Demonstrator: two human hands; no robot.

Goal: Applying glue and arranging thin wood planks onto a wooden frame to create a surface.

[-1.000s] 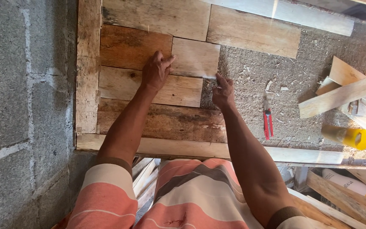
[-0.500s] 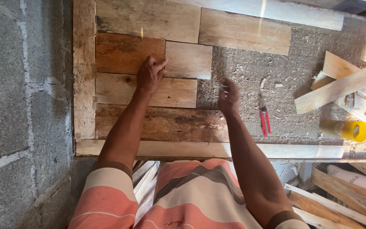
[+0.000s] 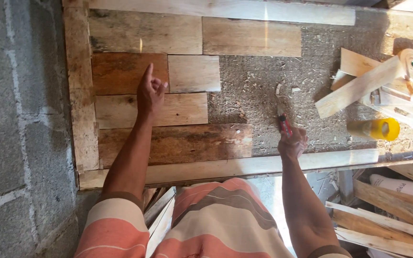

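My left hand (image 3: 150, 93) rests on the wooden boards, its forefinger stretched out onto a dark reddish board (image 3: 120, 72), the other fingers curled. Below it lie a pale board (image 3: 182, 109) and a long dark board (image 3: 192, 142). My right hand (image 3: 292, 142) has closed on the red handles of a pair of pliers (image 3: 283, 122) that lies on the rough chipboard panel (image 3: 273, 81). The metal jaws of the pliers point away from me.
A pale wooden frame (image 3: 80, 95) borders the panel on the left, top and near edge. Loose wood offcuts (image 3: 359, 86), a tape roll (image 3: 411, 59) and a yellow bottle (image 3: 376, 129) lie at right. A block wall (image 3: 15, 119) stands left; slats (image 3: 388, 205) lie below.
My right hand left the long dark board and moved right to take the pliers. My left hand stayed on the boards, now with its forefinger extended.
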